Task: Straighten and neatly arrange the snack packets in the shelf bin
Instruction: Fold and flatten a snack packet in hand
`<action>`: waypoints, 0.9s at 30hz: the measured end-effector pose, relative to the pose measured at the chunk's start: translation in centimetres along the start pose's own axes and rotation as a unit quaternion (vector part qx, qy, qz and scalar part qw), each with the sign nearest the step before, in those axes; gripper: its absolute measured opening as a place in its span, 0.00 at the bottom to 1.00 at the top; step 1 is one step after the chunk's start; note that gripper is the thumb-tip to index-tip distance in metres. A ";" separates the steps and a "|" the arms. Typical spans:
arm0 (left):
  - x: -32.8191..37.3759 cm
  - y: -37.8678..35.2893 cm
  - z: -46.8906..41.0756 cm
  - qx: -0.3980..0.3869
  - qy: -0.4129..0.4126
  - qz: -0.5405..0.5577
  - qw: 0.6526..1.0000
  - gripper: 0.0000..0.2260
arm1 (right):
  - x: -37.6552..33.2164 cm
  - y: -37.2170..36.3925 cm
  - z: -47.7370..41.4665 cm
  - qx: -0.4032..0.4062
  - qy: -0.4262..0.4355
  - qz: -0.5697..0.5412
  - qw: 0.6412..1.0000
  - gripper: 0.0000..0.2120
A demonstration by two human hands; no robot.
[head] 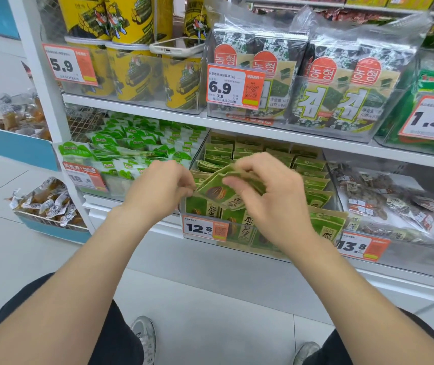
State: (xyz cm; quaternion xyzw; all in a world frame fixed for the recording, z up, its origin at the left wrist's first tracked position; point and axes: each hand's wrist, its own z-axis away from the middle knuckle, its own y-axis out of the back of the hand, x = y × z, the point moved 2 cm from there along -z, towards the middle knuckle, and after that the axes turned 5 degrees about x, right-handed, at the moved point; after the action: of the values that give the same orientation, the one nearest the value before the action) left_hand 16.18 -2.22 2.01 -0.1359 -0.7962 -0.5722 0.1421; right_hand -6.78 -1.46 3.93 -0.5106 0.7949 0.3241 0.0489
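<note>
The left hand [163,185] and right hand [271,198] pinch a tilted bunch of green snack packets [217,187], the left grip at its 9 o'clock edge and the right grip curled over its 2 o'clock side. The bunch is held above the front of the clear shelf bin [263,250] (price tag [205,229] reads 12.8). Rows of packets [310,181] stand at 3 o'clock.

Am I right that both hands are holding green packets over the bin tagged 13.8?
Not quite. The head view shows the left hand and right hand holding green packets over the bin whose price tag reads 12.8, not 13.8.
</note>
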 end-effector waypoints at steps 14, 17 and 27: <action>-1.8 -0.2 -4.0 0.019 -0.023 0.034 0.999 0.03 | 0.7 -7.2 -1.2 -0.162 0.077 0.263 0.948 0.13; -1.9 -0.3 -4.0 0.016 -0.043 0.046 0.998 0.04 | 0.2 -6.7 -1.5 -0.164 0.041 0.203 0.964 0.11; -1.5 -0.4 -3.8 0.008 -0.013 0.100 0.995 0.02 | 0.6 -6.7 -0.7 -0.200 0.002 0.196 0.960 0.07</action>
State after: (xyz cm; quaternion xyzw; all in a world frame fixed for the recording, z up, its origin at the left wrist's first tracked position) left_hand 17.65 -6.03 2.23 -0.2208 -0.7851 -0.5467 0.1896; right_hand -1.23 -4.12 1.10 -0.3448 0.7982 0.4791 -0.1203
